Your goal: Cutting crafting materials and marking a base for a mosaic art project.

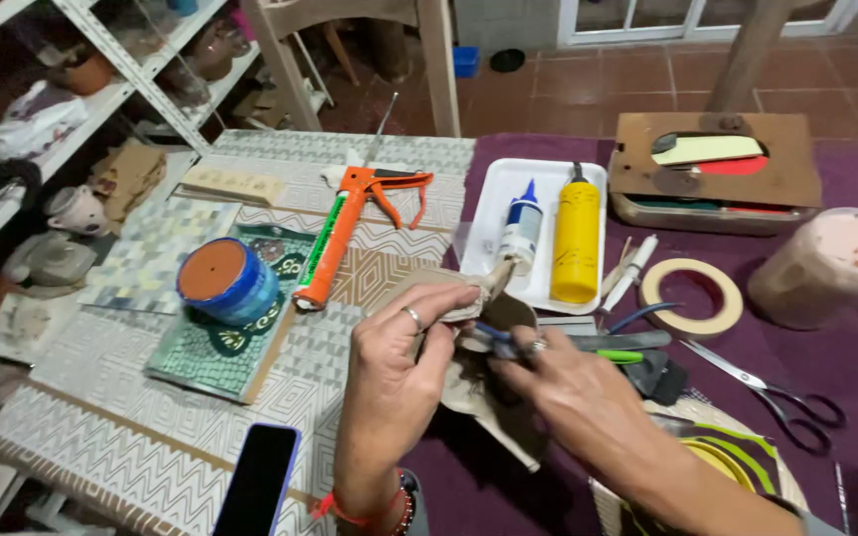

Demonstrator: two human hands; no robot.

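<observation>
head view, patterned tabletop (131,437), purple cloth (846,367), terracotta floor tiles (647,79), metal shelving (141,74)

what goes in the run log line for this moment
left hand: pinching tan cloth piece | right hand: on cloth, gripping small tool | near: scissors, tape roll
</observation>
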